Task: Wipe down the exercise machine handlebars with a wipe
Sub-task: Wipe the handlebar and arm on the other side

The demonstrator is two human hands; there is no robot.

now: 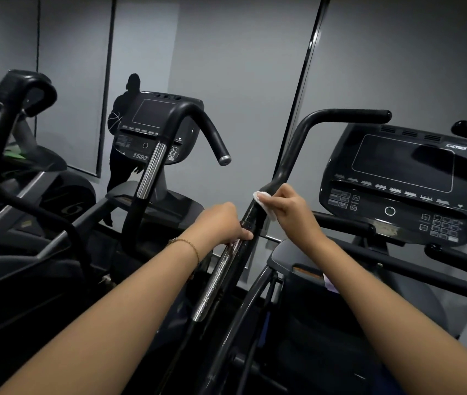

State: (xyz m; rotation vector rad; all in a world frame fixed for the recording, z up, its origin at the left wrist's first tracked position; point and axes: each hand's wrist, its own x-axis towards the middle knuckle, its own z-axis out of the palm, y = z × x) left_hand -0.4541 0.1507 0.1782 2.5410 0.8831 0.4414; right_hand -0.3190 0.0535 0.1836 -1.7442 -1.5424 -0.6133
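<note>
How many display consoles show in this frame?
2. The right console sits beside the handlebar being wiped; the back console stands left of centre. One on the far-left machine may be hidden.

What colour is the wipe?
White; the right hand holds the wipe against the black handlebar. Head view shows it best.

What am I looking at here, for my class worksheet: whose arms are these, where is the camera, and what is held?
One picture, from a camera worn on a person's head, looking forward and down, so both bare arms are the wearer's own. They face a gym exercise machine. The left hand grips the black curved handlebar low down. The right hand holds a small white wipe against the same bar, slightly higher. At right is the machine's black console with a dark screen. Another similar machine shows at left.
</note>
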